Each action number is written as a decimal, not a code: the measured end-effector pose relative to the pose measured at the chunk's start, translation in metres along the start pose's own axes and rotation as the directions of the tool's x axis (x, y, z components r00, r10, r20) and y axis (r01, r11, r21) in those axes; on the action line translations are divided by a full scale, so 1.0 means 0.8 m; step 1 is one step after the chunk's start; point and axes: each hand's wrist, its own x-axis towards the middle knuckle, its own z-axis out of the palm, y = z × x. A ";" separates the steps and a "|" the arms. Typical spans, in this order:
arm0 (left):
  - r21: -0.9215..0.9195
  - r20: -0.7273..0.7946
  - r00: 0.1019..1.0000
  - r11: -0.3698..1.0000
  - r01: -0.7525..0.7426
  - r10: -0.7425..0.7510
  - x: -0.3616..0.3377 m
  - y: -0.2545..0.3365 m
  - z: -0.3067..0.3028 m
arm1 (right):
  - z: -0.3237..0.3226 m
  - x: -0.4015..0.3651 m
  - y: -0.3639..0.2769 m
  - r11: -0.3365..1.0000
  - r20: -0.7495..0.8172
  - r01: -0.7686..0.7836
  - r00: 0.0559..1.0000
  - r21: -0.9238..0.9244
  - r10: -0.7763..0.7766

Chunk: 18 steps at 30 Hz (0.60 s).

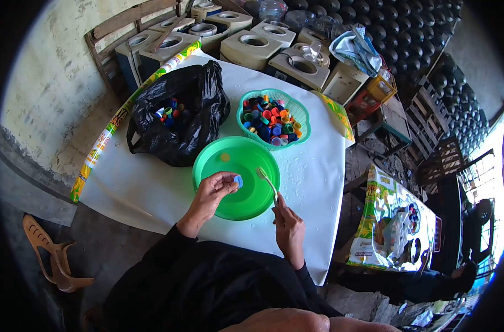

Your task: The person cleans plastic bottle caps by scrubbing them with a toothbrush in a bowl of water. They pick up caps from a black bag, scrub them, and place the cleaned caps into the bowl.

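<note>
Over the left part of a green basin (246, 207), my left hand (214, 191) pinches a blue bottle cap (238, 181) between thumb and fingers. My right hand (289, 227), at the basin's right rim, is closed round the handle of a toothbrush (267, 180). The brush's head points up and left over the basin, apart from the cap. A yellowish cap (225, 157) lies in the basin toward its far side. Behind it stands a teal basket (303, 110) heaped with bottle caps of many colours. An open black plastic bag (174, 144) with more caps is at the left.
A white sheet with water drops covers the table (136, 188). Beige machine housings (252, 47) stand beyond its far edge. A brown plastic chair (55, 257) is at the lower left. Another covered table (395, 221) stands at the right, with a person in dark clothes (429, 285) beside it.
</note>
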 end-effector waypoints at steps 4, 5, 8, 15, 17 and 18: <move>0.055 -0.024 0.999 0.998 0.024 -0.023 -0.003 0.002 0.000 | 0.011 -0.011 0.000 0.992 0.137 0.113 0.983 0.049 -0.119; 0.066 -0.026 1.000 0.998 0.008 -0.007 -0.001 0.000 0.000 | 0.011 -0.010 0.003 0.993 0.124 0.104 0.986 0.053 -0.110; 0.029 -0.007 1.000 1.000 0.012 -0.012 0.000 -0.003 -0.002 | 0.000 -0.001 0.003 0.999 0.009 -0.011 1.000 0.037 0.011; 0.020 -0.005 1.000 1.000 0.000 0.000 0.007 -0.005 -0.003 | 0.006 -0.003 0.014 0.998 0.012 0.023 1.000 -0.055 -0.022; 0.065 -0.028 0.999 0.997 0.034 -0.032 0.003 -0.004 0.000 | -0.003 -0.004 0.004 0.998 0.000 -0.023 1.000 0.050 0.023; 0.057 -0.017 1.000 0.998 0.019 -0.018 0.004 -0.006 0.001 | -0.003 -0.007 0.002 0.997 0.044 0.064 0.997 0.041 -0.066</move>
